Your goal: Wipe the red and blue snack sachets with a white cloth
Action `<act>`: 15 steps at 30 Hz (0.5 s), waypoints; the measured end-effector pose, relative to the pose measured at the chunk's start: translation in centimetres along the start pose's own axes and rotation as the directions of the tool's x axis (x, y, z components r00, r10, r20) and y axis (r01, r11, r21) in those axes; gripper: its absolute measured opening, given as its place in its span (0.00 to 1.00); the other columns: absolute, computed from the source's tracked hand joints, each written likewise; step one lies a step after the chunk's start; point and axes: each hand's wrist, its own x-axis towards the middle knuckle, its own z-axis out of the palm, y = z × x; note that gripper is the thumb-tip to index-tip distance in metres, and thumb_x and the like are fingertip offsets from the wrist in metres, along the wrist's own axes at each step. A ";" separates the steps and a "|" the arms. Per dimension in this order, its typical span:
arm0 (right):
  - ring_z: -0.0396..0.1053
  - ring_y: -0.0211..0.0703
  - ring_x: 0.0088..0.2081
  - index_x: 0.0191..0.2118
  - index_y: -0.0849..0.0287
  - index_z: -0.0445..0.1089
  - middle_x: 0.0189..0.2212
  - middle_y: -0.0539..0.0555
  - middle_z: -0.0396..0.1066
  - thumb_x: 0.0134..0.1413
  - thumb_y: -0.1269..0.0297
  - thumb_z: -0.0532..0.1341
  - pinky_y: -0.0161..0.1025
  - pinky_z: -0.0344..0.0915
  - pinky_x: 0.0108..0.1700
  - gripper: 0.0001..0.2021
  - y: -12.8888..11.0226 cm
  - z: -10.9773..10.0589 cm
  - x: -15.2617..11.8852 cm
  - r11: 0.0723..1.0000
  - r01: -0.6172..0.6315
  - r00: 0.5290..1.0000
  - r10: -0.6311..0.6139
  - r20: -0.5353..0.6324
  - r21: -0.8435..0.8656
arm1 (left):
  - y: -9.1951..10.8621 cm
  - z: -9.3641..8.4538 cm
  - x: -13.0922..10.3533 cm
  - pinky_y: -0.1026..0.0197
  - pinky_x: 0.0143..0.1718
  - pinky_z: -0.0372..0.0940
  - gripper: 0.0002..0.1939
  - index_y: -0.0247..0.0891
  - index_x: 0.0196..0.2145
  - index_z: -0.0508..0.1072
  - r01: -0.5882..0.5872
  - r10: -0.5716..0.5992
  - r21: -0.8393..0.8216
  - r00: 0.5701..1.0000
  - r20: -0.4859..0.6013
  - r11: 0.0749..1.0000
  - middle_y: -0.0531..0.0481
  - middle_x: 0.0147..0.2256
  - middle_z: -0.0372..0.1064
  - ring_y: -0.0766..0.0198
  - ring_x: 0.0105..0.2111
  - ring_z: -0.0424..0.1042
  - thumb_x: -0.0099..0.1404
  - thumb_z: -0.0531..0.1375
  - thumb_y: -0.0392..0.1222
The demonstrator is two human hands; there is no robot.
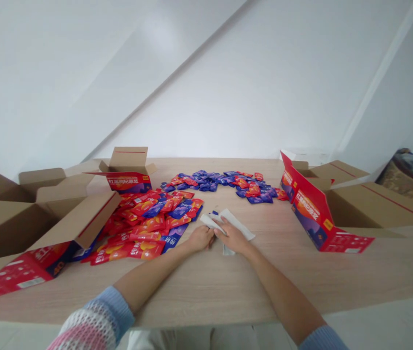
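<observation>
A whitish folded cloth or paper (241,222) lies on the wooden table in the middle. My right hand (231,236) rests on it with the fingers spread. Beside it, my left hand (201,238) has its fingers curled at the cloth's left part, and what they grip is too small to make out. A small dark blue bit (215,212) shows just beyond the cloth. Left of my left hand is a big pile of red and blue sachets (148,224).
Open cartons (55,255) stand at the left, with a smaller one (128,181) behind the pile. More open red cartons (310,209) are at the right. Small blue and red packets (206,181) lie across the back of the table (206,291). A patterned chair (406,182) is far right.
</observation>
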 end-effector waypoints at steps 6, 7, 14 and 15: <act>0.41 0.49 0.66 0.60 0.51 0.62 0.61 0.52 0.59 0.64 0.51 0.45 0.47 0.47 0.63 0.24 1.6 -0.5 1.0 0.988 -0.049 0.997 0.057 0.055 -0.145 | 2.7 0.3 -1.1 0.57 0.41 0.62 0.27 0.34 0.27 0.74 0.194 -0.178 0.129 0.976 -0.128 0.972 0.42 0.28 0.73 0.60 0.32 0.72 0.70 0.39 0.44; 0.42 0.50 0.66 0.61 0.52 0.61 0.61 0.54 0.58 0.65 0.51 0.45 0.47 0.48 0.62 0.24 1.7 -0.4 1.3 0.983 -0.070 0.996 0.078 0.043 -0.170 | 3.3 0.8 -1.5 0.52 0.45 0.60 0.25 0.34 0.29 0.75 0.204 -0.162 0.175 0.960 -0.229 0.963 0.40 0.32 0.73 0.57 0.36 0.71 0.69 0.41 0.43; 0.40 0.54 0.66 0.63 0.40 0.54 0.65 0.44 0.50 0.63 0.53 0.49 0.57 0.44 0.62 0.23 1.3 0.0 1.8 0.946 -0.091 0.988 0.124 0.088 -0.310 | 5.5 2.4 -3.3 0.38 0.60 0.38 0.16 0.36 0.43 0.73 0.127 0.064 0.327 0.856 -0.513 0.936 0.38 0.45 0.71 0.46 0.54 0.59 0.64 0.52 0.45; 0.42 0.54 0.66 0.64 0.40 0.52 0.65 0.44 0.48 0.63 0.53 0.50 0.57 0.45 0.61 0.24 1.1 0.0 1.7 0.940 -0.096 0.988 0.129 0.081 -0.327 | 5.4 2.4 -3.2 0.35 0.60 0.33 0.18 0.35 0.46 0.71 0.165 0.041 0.332 0.845 -0.534 0.929 0.36 0.49 0.67 0.44 0.58 0.54 0.63 0.53 0.45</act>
